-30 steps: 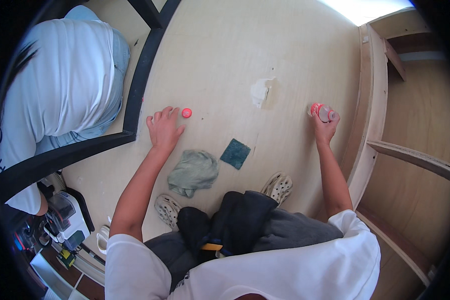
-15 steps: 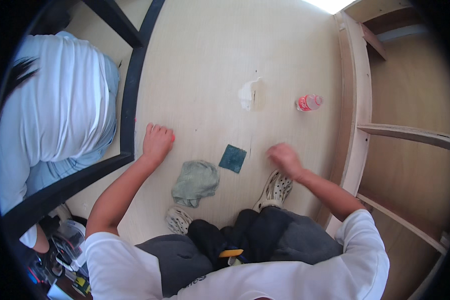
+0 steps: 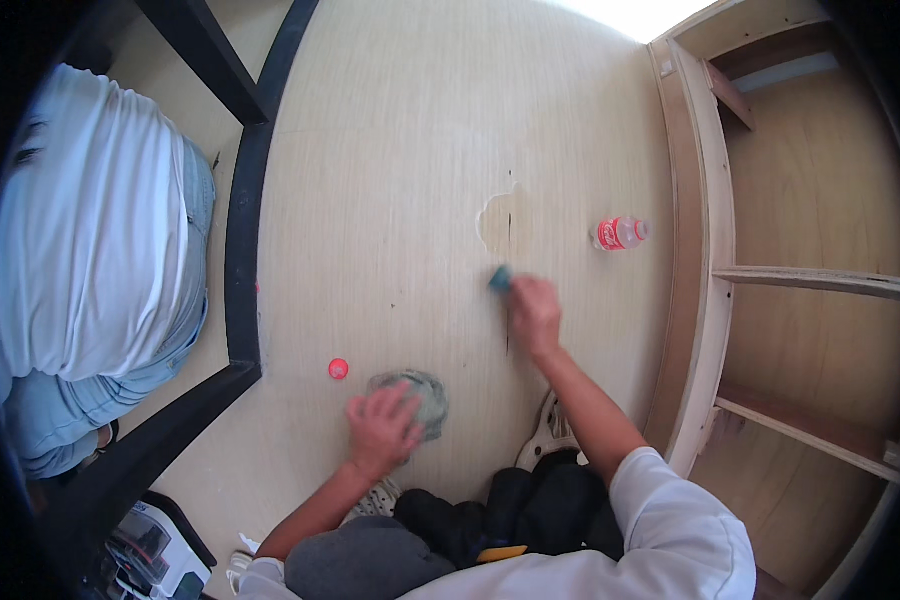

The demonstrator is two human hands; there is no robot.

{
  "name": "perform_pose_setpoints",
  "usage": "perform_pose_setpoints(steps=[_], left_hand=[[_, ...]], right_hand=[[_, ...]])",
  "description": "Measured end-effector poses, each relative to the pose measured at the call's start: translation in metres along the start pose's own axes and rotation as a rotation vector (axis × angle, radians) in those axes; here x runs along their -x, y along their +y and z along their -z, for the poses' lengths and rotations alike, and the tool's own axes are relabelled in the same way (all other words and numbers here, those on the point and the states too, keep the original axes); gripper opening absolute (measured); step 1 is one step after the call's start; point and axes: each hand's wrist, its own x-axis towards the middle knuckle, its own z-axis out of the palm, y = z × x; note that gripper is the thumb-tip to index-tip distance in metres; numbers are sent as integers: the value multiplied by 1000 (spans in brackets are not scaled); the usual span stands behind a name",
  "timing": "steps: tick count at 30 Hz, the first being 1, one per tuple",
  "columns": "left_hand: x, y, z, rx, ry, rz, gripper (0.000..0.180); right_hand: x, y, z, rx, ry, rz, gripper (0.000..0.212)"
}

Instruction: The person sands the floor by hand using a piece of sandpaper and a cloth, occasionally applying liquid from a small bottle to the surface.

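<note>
My right hand [image 3: 536, 312] is closed on a dark teal scouring pad [image 3: 500, 279], which sticks out past the fingertips just below a wet patch [image 3: 495, 222] on the pale wooden floor. My left hand [image 3: 382, 428], blurred by motion, lies over a crumpled grey-green cloth [image 3: 427, 395] with its fingers spread. Whether the fingertips press on the cloth I cannot tell. A red bottle cap [image 3: 338, 369] rests on the floor a little beyond and left of that hand.
A clear plastic bottle with a red label [image 3: 618, 233] lies to the right. Wooden shelf framing [image 3: 705, 270] runs along the right side. At left a black frame [image 3: 245, 230] separates me from another person in a white shirt [image 3: 100, 230]. A boxy device [image 3: 160, 550] stands at lower left.
My right hand has picked up the scouring pad and moved it toward the wet patch. My left hand has left the red cap on the floor and moved right onto the cloth.
</note>
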Motion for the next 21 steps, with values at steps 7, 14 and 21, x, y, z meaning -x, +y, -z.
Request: perform_pose_setpoints(steps=[7,14,21], left_hand=[[6,-1,-47,-89,-39,-261,45],[1,-1,-43,16,22,-221,35],[-19,-12,-44,89,-43,-251,31]], right_hand=[[-52,46,-29,131,43,-85,36],[-67,37,-42,358,-198,-94,31],[-28,22,-40,444,-240,-166,32]])
